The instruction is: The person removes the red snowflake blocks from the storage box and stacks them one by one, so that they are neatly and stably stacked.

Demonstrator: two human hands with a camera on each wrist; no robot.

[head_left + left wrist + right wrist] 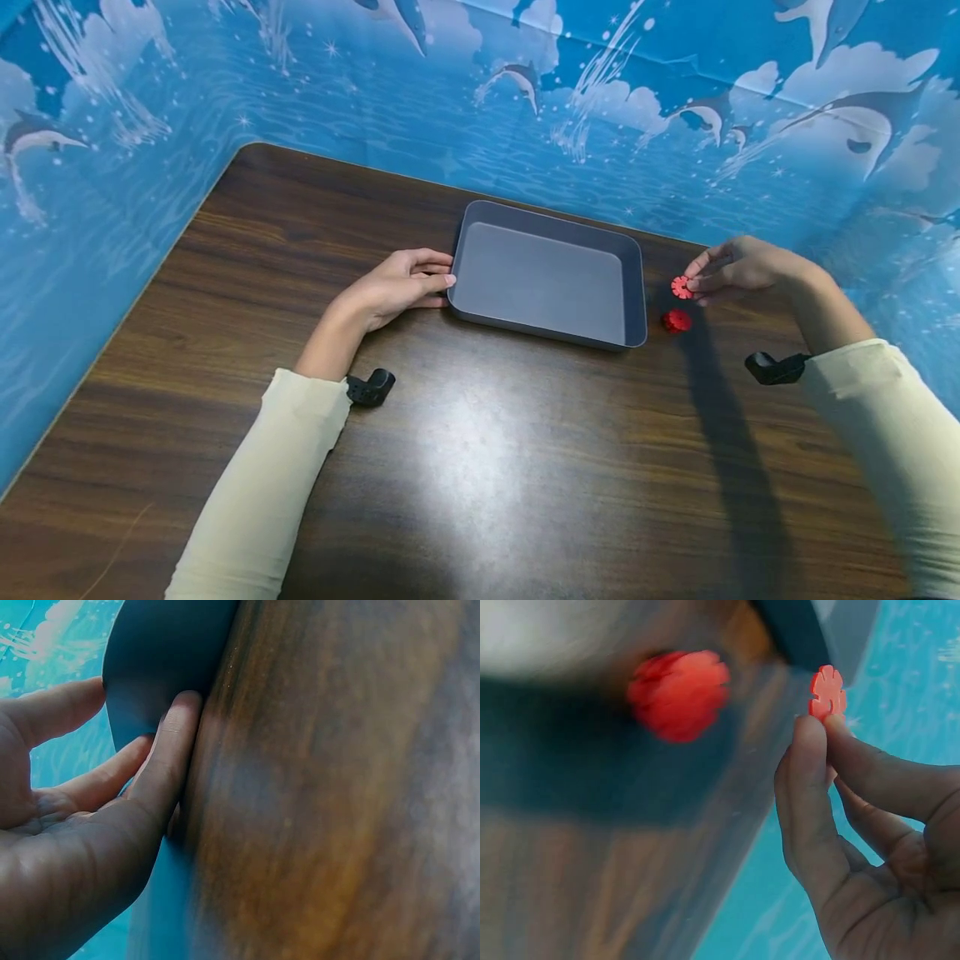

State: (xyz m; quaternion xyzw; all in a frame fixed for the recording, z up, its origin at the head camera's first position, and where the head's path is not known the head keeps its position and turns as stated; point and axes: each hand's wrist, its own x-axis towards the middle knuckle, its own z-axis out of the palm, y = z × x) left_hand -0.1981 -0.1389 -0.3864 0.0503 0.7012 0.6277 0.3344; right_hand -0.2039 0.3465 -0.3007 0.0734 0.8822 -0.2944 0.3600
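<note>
My right hand (738,267) pinches a thin red notched disc, a snowflake-shaped building piece (681,287), between thumb and forefinger. In the right wrist view the piece (827,693) sticks up from the fingertips. Just below it on the table lies a small stack of the same red discs (677,322), blurred in the right wrist view. At the left end of a shallow grey rectangular tray (633,292), my left hand (390,287) rests with extended fingers against the outer wall. Its thumb tip meets the rim, and the left wrist view shows fingertips on the wall (154,664).
The brown wood-grain table (480,450) carries the tray near its back edge. A blue curtain with dolphins (420,108) hangs right behind and beside the table. Each wrist wears a black camera mount (371,388). A long arm shadow falls below the red stack.
</note>
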